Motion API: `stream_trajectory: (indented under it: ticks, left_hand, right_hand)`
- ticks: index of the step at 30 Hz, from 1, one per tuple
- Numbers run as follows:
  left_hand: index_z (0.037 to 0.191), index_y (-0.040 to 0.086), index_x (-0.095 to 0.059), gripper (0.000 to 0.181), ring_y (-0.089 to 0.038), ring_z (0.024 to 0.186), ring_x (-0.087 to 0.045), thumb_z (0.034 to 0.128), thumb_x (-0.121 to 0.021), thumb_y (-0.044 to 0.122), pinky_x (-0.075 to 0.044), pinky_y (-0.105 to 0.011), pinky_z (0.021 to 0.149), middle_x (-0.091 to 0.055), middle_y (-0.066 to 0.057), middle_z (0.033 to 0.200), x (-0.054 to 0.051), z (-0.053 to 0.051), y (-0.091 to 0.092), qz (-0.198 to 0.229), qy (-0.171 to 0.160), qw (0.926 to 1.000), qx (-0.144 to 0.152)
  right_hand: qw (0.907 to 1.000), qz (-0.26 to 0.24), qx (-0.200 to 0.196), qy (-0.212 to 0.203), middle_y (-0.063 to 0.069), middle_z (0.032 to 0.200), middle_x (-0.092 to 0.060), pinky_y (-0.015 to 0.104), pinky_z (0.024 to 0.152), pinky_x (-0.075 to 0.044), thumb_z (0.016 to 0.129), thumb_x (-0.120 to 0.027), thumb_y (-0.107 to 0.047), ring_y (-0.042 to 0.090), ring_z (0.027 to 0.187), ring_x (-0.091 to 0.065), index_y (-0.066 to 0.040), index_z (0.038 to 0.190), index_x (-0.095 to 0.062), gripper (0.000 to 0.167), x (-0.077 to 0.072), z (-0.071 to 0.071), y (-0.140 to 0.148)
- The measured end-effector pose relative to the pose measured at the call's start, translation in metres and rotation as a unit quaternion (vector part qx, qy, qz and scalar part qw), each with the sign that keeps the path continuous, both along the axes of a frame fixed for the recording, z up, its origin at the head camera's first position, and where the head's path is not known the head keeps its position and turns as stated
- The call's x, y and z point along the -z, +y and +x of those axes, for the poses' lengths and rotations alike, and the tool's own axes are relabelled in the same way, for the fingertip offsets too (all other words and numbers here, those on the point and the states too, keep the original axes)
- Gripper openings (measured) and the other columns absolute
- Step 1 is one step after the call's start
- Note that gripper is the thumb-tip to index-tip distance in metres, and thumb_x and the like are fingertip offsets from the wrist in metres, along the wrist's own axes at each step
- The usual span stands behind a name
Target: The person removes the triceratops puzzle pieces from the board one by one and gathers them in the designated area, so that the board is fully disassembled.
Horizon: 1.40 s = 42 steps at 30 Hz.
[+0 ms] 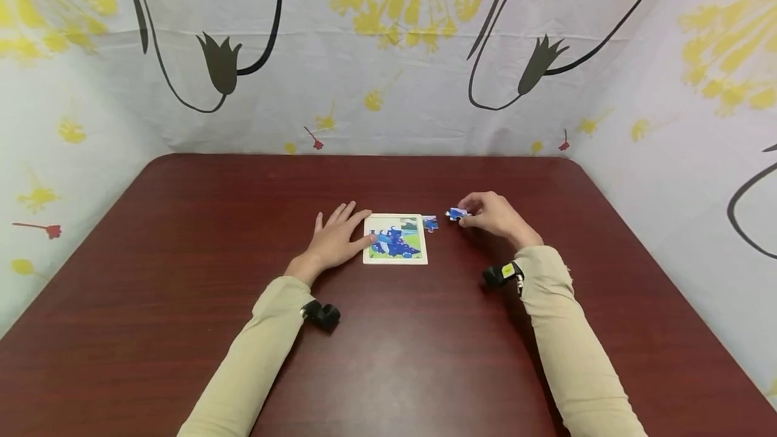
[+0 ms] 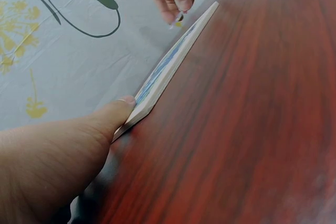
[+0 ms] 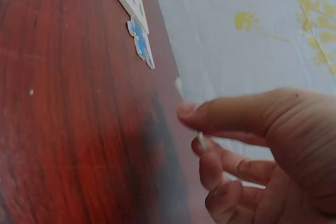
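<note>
A square jigsaw board (image 1: 394, 261) with a pale rim lies flat on the table, showing a blue dinosaur-like figure on green. My left hand (image 1: 330, 241) rests along its left side, fingers spread, the thumb (image 2: 123, 109) lying on the rim. Off to the right, my right hand (image 1: 498, 214) pinches a blue and white puzzle piece (image 1: 456, 214) between thumb and fingers; in the right wrist view that piece is seen edge-on and blurred, mostly covered by the fingers. Another blue puzzle piece (image 1: 430, 223) lies against the board's upper right side.
The dark red wooden table (image 1: 394, 349) reaches back to a patterned cloth wall (image 1: 388, 120) and is flanked by cloth on both sides. Black wrist cameras are strapped to both sleeves (image 1: 243, 363).
</note>
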<state>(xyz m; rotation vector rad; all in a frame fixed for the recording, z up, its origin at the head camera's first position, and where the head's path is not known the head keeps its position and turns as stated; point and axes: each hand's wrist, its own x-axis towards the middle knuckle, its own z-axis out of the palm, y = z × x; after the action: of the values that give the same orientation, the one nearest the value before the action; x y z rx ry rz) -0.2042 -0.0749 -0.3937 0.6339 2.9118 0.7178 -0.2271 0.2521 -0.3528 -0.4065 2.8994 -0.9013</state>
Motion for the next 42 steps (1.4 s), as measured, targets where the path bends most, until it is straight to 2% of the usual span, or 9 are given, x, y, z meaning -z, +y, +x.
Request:
stream_trajectory:
  ticks: [3,7,18,26,34,37,42]
  left_hand:
    - [0.146,0.022,-0.033,0.066,-0.029,0.140,-0.009,0.0905,-0.050,0.053,0.002,-0.060,0.105,-0.017,-0.012,0.153,0.001,0.000,0.002,0.005,0.000,1.0000,0.006]
    - [0.146,0.022,-0.033,0.066,-0.029,0.140,-0.010,0.0906,-0.050,0.053,0.002,-0.060,0.105,-0.017,-0.011,0.153,0.003,0.000,0.002,0.000,0.002,1.0000,0.003]
    - [0.146,0.021,-0.034,0.066,-0.030,0.140,-0.010,0.0903,-0.051,0.052,0.002,-0.061,0.104,-0.018,-0.012,0.153,0.003,-0.001,-0.007,0.001,0.012,0.9999,-0.005]
    - [0.146,0.022,-0.034,0.066,-0.029,0.140,-0.010,0.0901,-0.050,0.053,0.002,-0.060,0.105,-0.018,-0.011,0.153,0.006,-0.001,-0.002,0.002,0.010,0.9999,-0.002]
    - [0.146,0.022,-0.033,0.066,-0.029,0.140,-0.009,0.0906,-0.050,0.053,0.002,-0.059,0.105,-0.017,-0.011,0.153,0.004,-0.001,-0.002,-0.001,0.009,1.0000,-0.002]
    - [0.146,0.022,-0.033,0.066,-0.029,0.140,-0.009,0.0908,-0.049,0.053,0.003,-0.059,0.105,-0.017,-0.011,0.153,0.004,-0.002,-0.002,-0.003,0.007,1.0000,-0.004]
    - [0.147,0.023,-0.032,0.067,-0.028,0.140,-0.008,0.0902,-0.049,0.054,0.002,-0.059,0.105,-0.016,-0.010,0.153,0.005,-0.003,-0.001,-0.004,0.004,1.0000,-0.004]
  right_hand:
    - [1.0000,0.001,0.003,-0.009,0.015,0.099,-0.066,0.039,0.074,-0.045,0.077,-0.073,-0.010,0.025,0.083,-0.060,0.000,0.102,-0.066,0.027,0.003,0.003,0.003]
    - [0.9996,-0.004,-0.017,-0.020,0.015,0.101,-0.065,0.039,0.075,-0.046,0.078,-0.072,-0.010,0.025,0.086,-0.060,0.000,0.105,-0.066,0.029,0.008,0.003,0.002]
    - [0.9987,-0.029,-0.032,-0.027,0.016,0.102,-0.063,0.038,0.075,-0.045,0.080,-0.071,-0.009,0.026,0.086,-0.057,-0.001,0.107,-0.065,0.029,0.015,-0.006,-0.009]
    - [0.9982,-0.033,-0.030,-0.040,0.019,0.103,-0.060,0.039,0.076,-0.044,0.081,-0.070,-0.007,0.029,0.088,-0.056,0.001,0.108,-0.065,0.029,0.016,-0.003,-0.004]
    - [0.9971,-0.043,-0.029,-0.055,0.020,0.108,-0.058,0.039,0.077,-0.044,0.082,-0.070,-0.009,0.030,0.091,-0.055,0.000,0.113,-0.063,0.033,0.014,-0.004,-0.003]
    - [0.9974,-0.057,-0.022,-0.037,0.020,0.106,-0.059,0.037,0.075,-0.044,0.084,-0.069,-0.013,0.029,0.089,-0.057,0.000,0.117,-0.060,0.037,0.010,-0.005,0.000]
    - [0.9952,-0.091,0.011,0.036,0.016,0.097,-0.062,0.033,0.071,-0.043,0.088,-0.065,-0.019,0.026,0.081,-0.057,-0.001,0.116,-0.061,0.034,-0.007,-0.003,0.005]
